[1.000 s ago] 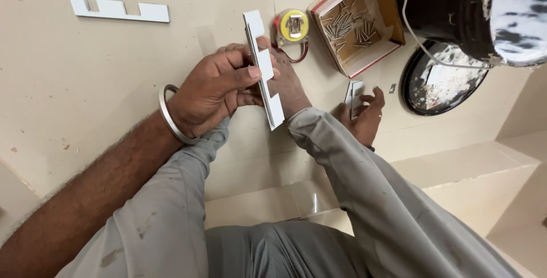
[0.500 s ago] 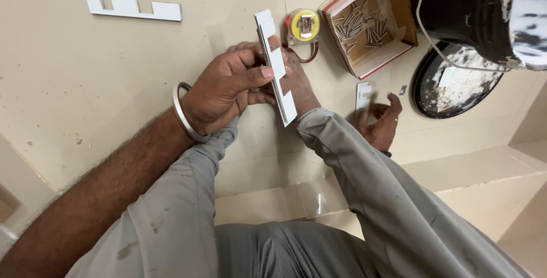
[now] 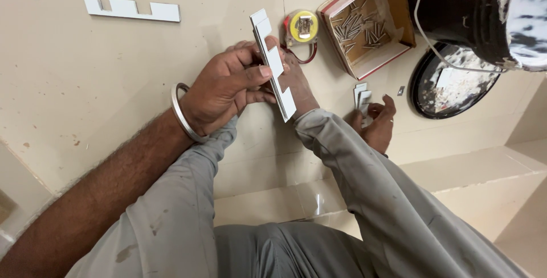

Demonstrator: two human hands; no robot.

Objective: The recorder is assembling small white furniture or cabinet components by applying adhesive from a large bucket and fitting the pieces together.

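Seated on the beige tiled floor (image 3: 85, 84), we hold a long white notched plastic strip (image 3: 274, 64) on edge just below and left of the round yellow tape measure (image 3: 302, 26). Our left hand (image 3: 228, 87), a steel bangle (image 3: 183, 119) at the wrist, has its grip clamped on the strip's middle, thumb on the near face and fingers behind. The strip's upper end rises level with the tape measure; its lower end rests by our grey-trousered leg.

Our right hand (image 3: 377, 124) lies well right of and below the tape measure, its fingers curled at some small white flat pieces (image 3: 361, 94) on the floor. Whether that grip is closed on one we cannot tell, as the leg hides part of it.

Right of the tape measure sits an open red-edged cardboard box (image 3: 393, 10) of steel nails (image 3: 356, 27). Far to its left lies a second white notched strip (image 3: 132, 9).

To do this well, we judge, the left thumb should keep pressing flat near the middle so the thin strip neither twists nor bows. The right hand should lift one small piece at a time, by its edges.
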